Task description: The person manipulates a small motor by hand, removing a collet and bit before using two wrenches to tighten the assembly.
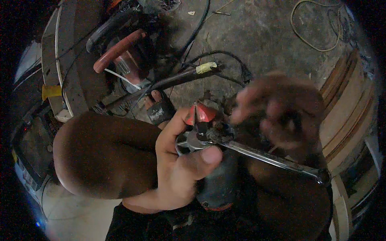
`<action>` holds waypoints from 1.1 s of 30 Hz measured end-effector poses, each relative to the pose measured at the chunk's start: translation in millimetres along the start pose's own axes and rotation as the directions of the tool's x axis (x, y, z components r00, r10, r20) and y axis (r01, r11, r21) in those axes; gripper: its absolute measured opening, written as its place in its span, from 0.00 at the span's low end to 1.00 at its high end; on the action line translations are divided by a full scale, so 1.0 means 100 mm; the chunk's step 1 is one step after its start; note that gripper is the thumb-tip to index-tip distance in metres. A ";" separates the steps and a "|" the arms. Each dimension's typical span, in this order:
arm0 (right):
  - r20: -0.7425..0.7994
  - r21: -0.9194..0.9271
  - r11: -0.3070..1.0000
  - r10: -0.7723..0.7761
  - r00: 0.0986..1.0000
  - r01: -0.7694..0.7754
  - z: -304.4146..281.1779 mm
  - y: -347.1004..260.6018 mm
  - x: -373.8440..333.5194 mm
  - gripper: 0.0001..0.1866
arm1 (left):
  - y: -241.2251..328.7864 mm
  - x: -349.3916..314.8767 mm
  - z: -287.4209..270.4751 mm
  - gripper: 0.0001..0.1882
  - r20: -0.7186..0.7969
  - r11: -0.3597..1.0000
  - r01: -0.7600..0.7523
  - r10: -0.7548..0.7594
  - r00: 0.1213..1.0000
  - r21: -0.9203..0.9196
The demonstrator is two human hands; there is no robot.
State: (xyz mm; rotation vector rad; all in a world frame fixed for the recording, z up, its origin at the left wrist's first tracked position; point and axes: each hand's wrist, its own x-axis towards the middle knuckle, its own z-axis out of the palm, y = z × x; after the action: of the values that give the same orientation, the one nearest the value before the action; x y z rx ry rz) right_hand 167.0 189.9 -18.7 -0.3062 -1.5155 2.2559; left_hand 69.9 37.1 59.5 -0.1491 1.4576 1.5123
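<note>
My left hand [177, 172] is wrapped round the head of a power tool [219, 182] with a dark blue-green body, upright between my legs. From its top sticks out a red router bit [201, 114] with angled wings. A silver wrench [273, 157] sits across the tool's neck just below the bit, its handle running out to the right. My left thumb presses beside the wrench's head. Above the wrench handle, my right hand [281, 108] is smeared by motion, with its fingers partly curled. Whether it holds anything does not show.
Beyond my sandalled foot [161, 110] lies a dark bar [173, 81] with yellow tape and black cables. A red-handled power tool [124, 60] stands at the far left. Curved wooden pieces [348, 116] lean at the right. A looped cord [295, 24] rests on the concrete floor.
</note>
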 end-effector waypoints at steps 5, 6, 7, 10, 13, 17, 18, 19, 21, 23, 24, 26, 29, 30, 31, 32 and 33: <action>0.025 -0.526 0.850 0.022 0.999 -0.006 -0.44 0.67 -0.03 0.17 | -0.15 0.01 -0.08 0.23 0.001 0.992 -0.054 0.054 0.999 0.112; 0.020 -0.551 0.834 0.043 0.999 -0.024 -0.44 0.80 -0.06 0.18 | -0.17 0.01 -0.09 0.23 0.004 0.991 -0.060 0.060 0.998 0.119; 0.023 -0.568 0.822 0.063 0.998 -0.038 -0.43 0.95 -0.07 0.20 | -0.18 0.01 -0.13 0.23 -0.009 0.989 -0.072 0.074 0.997 0.127; 0.056 -0.354 0.917 0.219 0.974 -0.186 -0.28 1.17 -0.15 0.27 | -0.19 -0.04 -0.18 0.23 -0.001 0.990 -0.079 0.079 0.997 0.114; 0.132 -0.262 0.963 0.095 0.987 -0.058 -0.19 1.17 -0.09 0.27 | -0.14 -0.03 -0.16 0.23 0.010 0.998 -0.051 0.050 0.999 0.036; -0.010 -0.058 0.906 0.419 0.908 -0.419 -0.01 1.17 -0.08 0.20 | -0.18 -0.05 -0.20 0.22 0.042 0.982 -0.148 0.144 0.989 0.113; 0.026 -0.127 0.886 0.452 0.892 -0.446 -0.02 1.17 -0.07 0.18 | -0.19 -0.05 -0.22 0.22 0.052 0.977 -0.163 0.158 0.986 0.135; 0.057 -0.194 0.861 0.488 0.871 -0.470 -0.03 1.17 -0.08 0.16 | -0.18 -0.06 -0.21 0.22 0.058 0.972 -0.174 0.167 0.984 0.156; 0.063 -0.287 0.857 0.463 0.884 -0.428 -0.05 1.19 -0.13 0.12 | -0.14 -0.07 -0.21 0.22 0.050 0.983 -0.123 0.117 0.992 0.133; 0.035 -0.347 0.891 0.324 0.945 -0.293 -0.10 1.21 -0.19 0.08 | -0.11 -0.08 -0.21 0.22 0.067 0.985 -0.108 0.100 0.993 0.132; -0.016 -0.268 0.897 0.360 0.933 -0.351 -0.14 1.16 -0.21 0.08 | -0.10 -0.08 -0.21 0.23 0.080 0.985 -0.108 0.098 0.992 0.136; -0.081 -0.177 0.906 0.375 0.923 -0.384 -0.19 0.98 -0.19 0.07 | -0.10 -0.09 -0.20 0.23 0.076 0.980 -0.132 0.122 0.990 0.150; -0.067 -0.315 0.935 0.149 0.987 -0.163 -0.21 0.71 -0.11 0.08 | -0.14 -0.09 -0.20 0.22 0.097 0.980 -0.161 0.150 0.984 0.121; -0.015 -0.352 0.918 0.193 0.981 -0.186 -0.25 0.62 -0.07 0.09 | -0.15 -0.09 -0.19 0.22 0.108 0.980 -0.169 0.157 0.982 0.102; 0.057 -0.374 0.906 0.238 0.970 -0.200 -0.31 0.59 0.00 0.10 | -0.16 -0.09 -0.20 0.22 0.091 0.981 -0.162 0.152 0.984 0.106; 0.117 -0.407 0.889 0.281 0.953 -0.212 -0.34 0.52 0.06 0.11 | -0.15 -0.08 -0.21 0.21 0.088 0.983 -0.153 0.144 0.986 0.105; 0.129 -0.456 0.867 0.288 0.949 -0.201 -0.33 0.44 0.12 0.11 | -0.13 -0.08 -0.22 0.21 0.084 0.984 -0.145 0.137 0.987 0.104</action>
State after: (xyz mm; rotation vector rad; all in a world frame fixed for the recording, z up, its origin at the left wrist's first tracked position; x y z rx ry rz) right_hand 160.8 208.4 -71.7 -0.4411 -2.2055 2.1519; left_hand 71.5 12.0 50.0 0.0792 1.5115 1.5293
